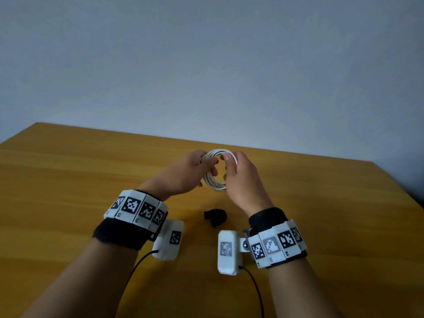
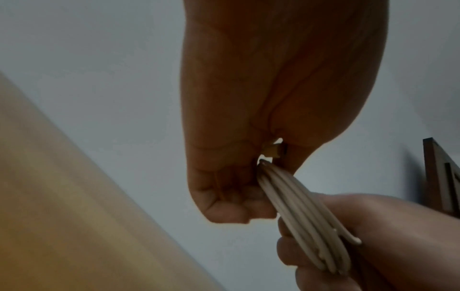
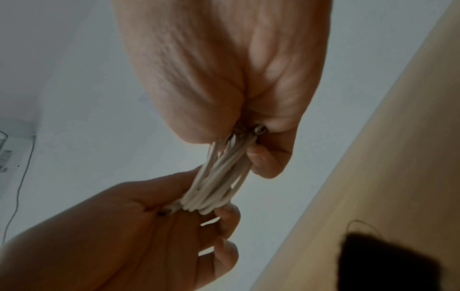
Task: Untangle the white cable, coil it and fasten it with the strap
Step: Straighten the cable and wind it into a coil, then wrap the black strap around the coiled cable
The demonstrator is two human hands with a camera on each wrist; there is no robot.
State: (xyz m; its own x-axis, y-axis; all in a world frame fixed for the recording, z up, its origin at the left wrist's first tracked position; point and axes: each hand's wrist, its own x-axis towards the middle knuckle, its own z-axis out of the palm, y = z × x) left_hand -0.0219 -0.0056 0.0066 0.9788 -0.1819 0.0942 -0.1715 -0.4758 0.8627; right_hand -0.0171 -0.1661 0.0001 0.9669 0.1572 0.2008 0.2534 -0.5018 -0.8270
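Note:
The white cable (image 1: 214, 183) is wound into a round coil of several loops, held upright above the wooden table (image 1: 68, 180). My left hand (image 1: 207, 167) grips the coil's left side, fingers curled through the ring. On the right side, my right hand (image 1: 229, 171) pinches it with the thumb on top. In the left wrist view the cable strands (image 2: 298, 216) run from my left hand (image 2: 236, 196) into my right hand (image 2: 348, 246). The right wrist view shows the cable bundle (image 3: 219, 177) between both hands. The black strap (image 1: 215, 216) lies loose on the table just below the coil.
The table's far edge meets a plain pale wall (image 1: 206, 65). Black wires (image 1: 133, 271) trail from the wrist cameras toward me. In the right wrist view the strap (image 3: 385, 261) is a dark blur at the lower right.

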